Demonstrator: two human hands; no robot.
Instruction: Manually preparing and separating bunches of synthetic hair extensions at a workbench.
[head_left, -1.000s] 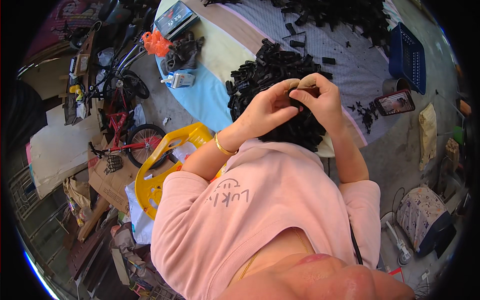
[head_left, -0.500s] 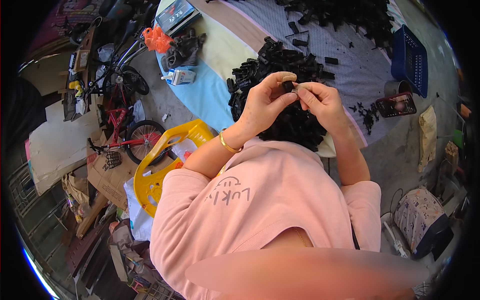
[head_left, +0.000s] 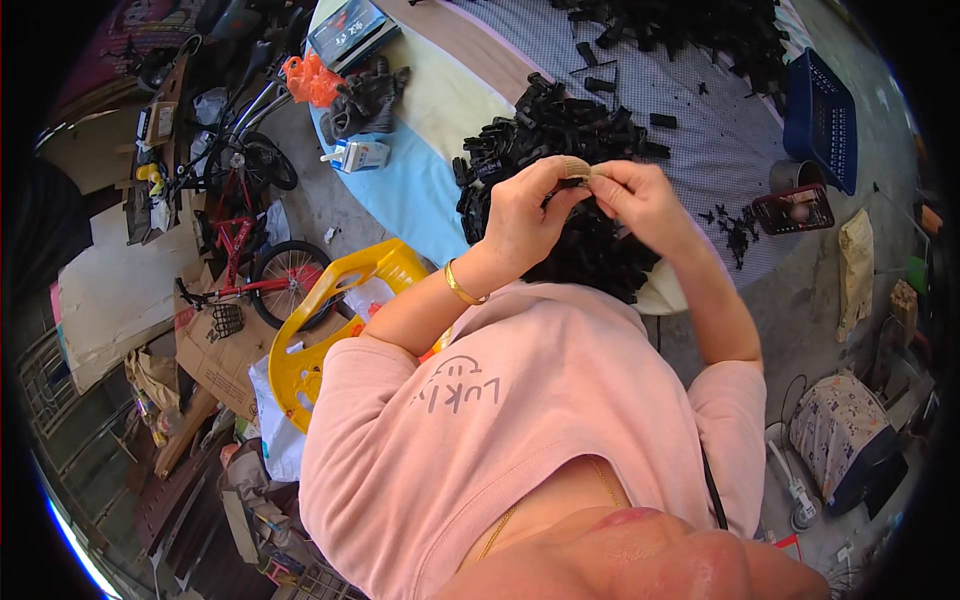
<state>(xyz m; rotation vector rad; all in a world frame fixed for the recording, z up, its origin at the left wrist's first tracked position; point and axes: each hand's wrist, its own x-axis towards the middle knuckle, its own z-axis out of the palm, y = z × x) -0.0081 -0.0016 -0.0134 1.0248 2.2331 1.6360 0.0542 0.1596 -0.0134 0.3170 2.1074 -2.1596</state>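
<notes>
Above the near edge of a cloth-covered table, my two hands meet in front of a heap of small black plastic parts [head_left: 545, 130]. My left hand [head_left: 525, 212] is closed, thumb against a forefinger wearing a beige finger cover [head_left: 566, 166]. It grips a small black plastic part, now nearly hidden by the fingers. Fingertips of my right hand [head_left: 645, 205] are pinched together at the right end of that grip, touching the left fingers. Whatever lies inside the right pinch is too small and covered to make out.
A second black heap [head_left: 690, 35] lies at the far side. To the right are a blue basket [head_left: 825, 120], a phone [head_left: 792, 210] and black scraps [head_left: 738, 228]. A drink carton [head_left: 360, 156] and dark gloves [head_left: 368, 100] sit left, beyond a yellow plastic chair [head_left: 290, 365].
The black part, visible between my fingers before, is now mostly covered. My right hand has turned slightly and its elbow has swung outward; both hands are slightly lower.
</notes>
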